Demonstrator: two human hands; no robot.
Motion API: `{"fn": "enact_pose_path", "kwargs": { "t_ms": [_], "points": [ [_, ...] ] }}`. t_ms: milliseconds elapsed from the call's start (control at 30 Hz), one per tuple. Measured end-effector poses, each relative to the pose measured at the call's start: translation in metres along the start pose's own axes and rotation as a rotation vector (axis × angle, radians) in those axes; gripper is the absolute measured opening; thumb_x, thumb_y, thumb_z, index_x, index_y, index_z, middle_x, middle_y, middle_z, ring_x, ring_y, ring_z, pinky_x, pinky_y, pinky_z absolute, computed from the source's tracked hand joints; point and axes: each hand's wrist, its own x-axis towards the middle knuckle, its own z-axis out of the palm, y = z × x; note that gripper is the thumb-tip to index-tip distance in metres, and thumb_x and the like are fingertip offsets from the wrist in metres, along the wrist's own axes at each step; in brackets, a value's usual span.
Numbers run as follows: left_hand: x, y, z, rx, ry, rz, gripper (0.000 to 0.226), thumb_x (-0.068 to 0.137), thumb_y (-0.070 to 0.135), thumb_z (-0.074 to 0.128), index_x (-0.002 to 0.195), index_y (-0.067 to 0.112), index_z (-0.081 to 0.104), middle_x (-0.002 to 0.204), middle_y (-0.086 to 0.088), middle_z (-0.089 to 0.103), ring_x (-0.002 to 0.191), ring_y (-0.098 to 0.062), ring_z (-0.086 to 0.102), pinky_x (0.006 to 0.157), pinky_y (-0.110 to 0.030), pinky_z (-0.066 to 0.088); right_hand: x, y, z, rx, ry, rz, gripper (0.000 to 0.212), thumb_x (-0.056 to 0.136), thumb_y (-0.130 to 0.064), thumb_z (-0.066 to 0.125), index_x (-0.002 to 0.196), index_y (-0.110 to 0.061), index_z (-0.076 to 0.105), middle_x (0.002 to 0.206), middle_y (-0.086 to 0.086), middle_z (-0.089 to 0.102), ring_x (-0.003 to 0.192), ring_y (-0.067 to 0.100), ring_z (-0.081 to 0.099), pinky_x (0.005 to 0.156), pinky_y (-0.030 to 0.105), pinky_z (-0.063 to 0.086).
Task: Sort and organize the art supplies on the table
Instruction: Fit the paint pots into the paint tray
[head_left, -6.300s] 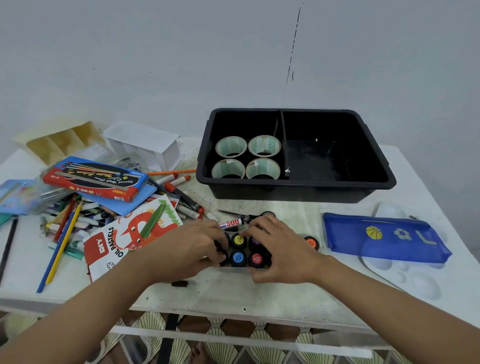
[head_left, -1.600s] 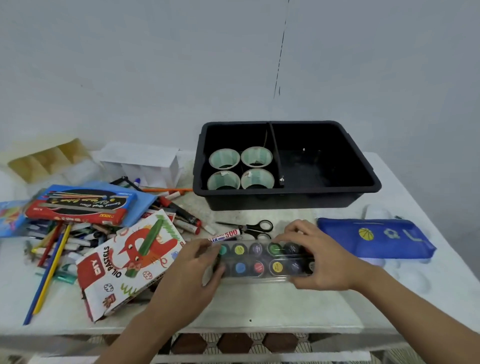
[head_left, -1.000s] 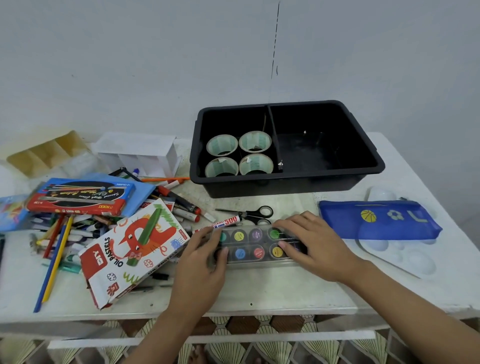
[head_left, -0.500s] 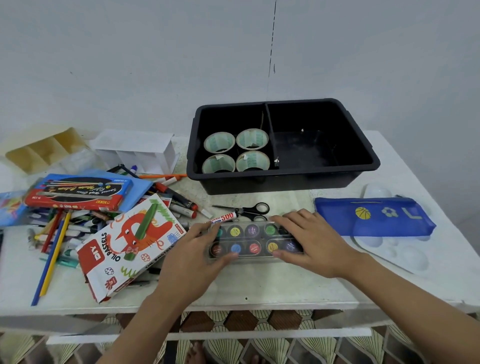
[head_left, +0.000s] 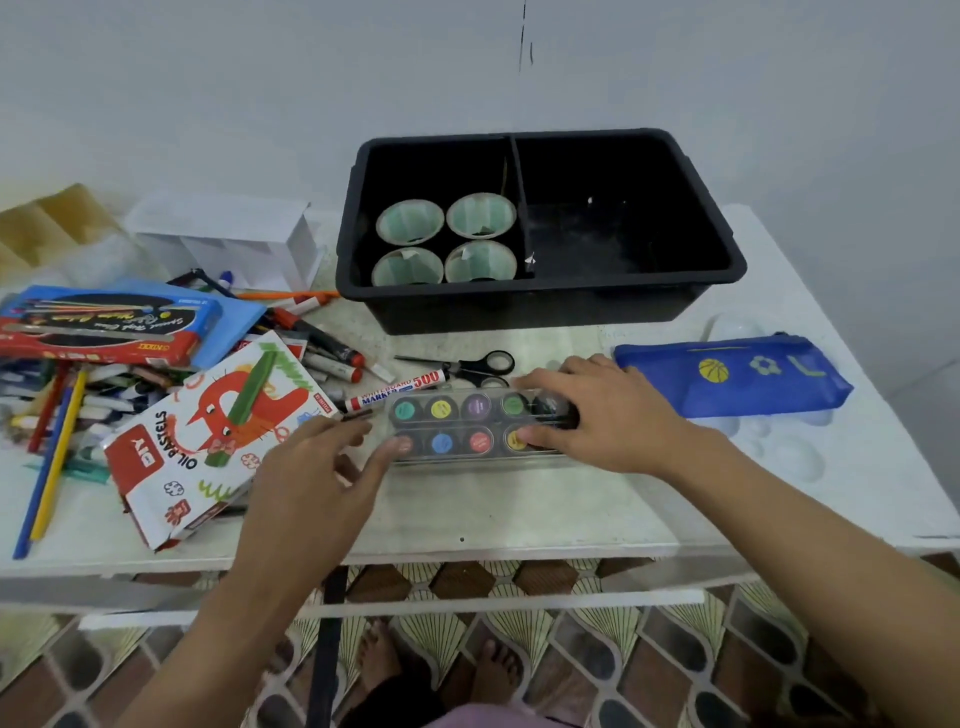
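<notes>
Nearest us, centre frame, the left hand (head_left: 306, 483) is wide open with its fingers spread. Its fingertips (head_left: 397, 446) just touch the left end of the paint pot set (head_left: 467, 423). The right hand (head_left: 608, 415) lies across the set's right end. Its fingers look fairly straight, pressing on the clear lid rather than wrapped round it, as far as I can tell.

The set sits mid-frame on the white table (head_left: 519, 504), long axis running left to right, parallel to the near edge. So there's a hand at each end, and the right one covers far more of it.

Here's what matters: the black bin (head_left: 519, 312) lies straight beyond, up the frame. My read is a two-handed carry away from the body, keeping the set crosswise. The bin's right compartment lines up with the right hand. Its left compartment holds four tape rolls (head_left: 447, 239), packed side by side.

In between, a whiteboard marker (head_left: 400, 391) lies against the set's far left corner, with the scissors (head_left: 483, 362) just beyond it. Both sit in the path.

Hard to make out:
- The right hand hides the right-end pots, so there's no full count.
- The marker's dark tip runs under the left fingers.
- The bin's near wall hides part of its floor.
- At right, the white palette (head_left: 795, 457) is partly under the blue pencil pouch (head_left: 727, 376).
</notes>
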Motion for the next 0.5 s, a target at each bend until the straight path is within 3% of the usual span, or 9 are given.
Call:
{"fn": "enact_pose_path", "kwargs": {
  "t_ms": [133, 233, 400, 500],
  "points": [
    [0.006, -0.003, 0.001, 0.085, -0.142, -0.15, 0.066, 0.085, 0.075, 0.042, 0.103, 0.017, 0.068, 0.071, 0.009, 0.065, 0.064, -0.005, 0.058, 0.058, -0.027, 0.046, 0.006, -0.003, -0.005, 0.124, -0.105, 0.059, 0.058, 0.082, -0.075, 0.056, 0.134, -0.055, 0.04, 0.121, -0.007, 0.052, 0.12, 0.021, 0.047, 0.086, 0.04, 0.042],
    [0.01, -0.003, 0.008, -0.01, -0.17, -0.206, 0.055, 0.085, 0.075, 0.044, 0.091, 0.023, 0.061, 0.069, 0.004, 0.067, 0.061, -0.011, 0.062, 0.059, -0.032, 0.053, 0.004, -0.003, -0.004, 0.165, -0.109, 0.079, 0.058, 0.081, -0.076, 0.056, 0.133, -0.056, 0.04, 0.12, -0.008, 0.05, 0.12, 0.02, 0.046, 0.085, 0.04, 0.044],
    [0.017, -0.003, 0.015, 0.016, -0.202, -0.146, 0.045, 0.09, 0.062, 0.053, 0.079, 0.02, 0.045, 0.065, 0.0, 0.059, 0.061, -0.014, 0.055, 0.052, -0.031, 0.035, 0.003, -0.008, -0.012, 0.114, -0.109, 0.131, 0.064, 0.075, -0.081, 0.056, 0.128, -0.048, 0.045, 0.118, -0.01, 0.051, 0.116, 0.017, 0.051, 0.088, 0.04, 0.048],
    [0.023, -0.002, 0.01, -0.032, -0.292, -0.178, 0.048, 0.09, 0.06, 0.056, 0.079, 0.015, 0.046, 0.067, -0.001, 0.058, 0.058, -0.018, 0.056, 0.052, -0.034, 0.044, 0.002, -0.012, -0.022, -0.031, -0.099, 0.15, 0.077, 0.067, -0.09, 0.052, 0.125, -0.039, 0.048, 0.108, -0.01, 0.048, 0.105, 0.019, 0.056, 0.074, 0.035, 0.046]
  ]
}}
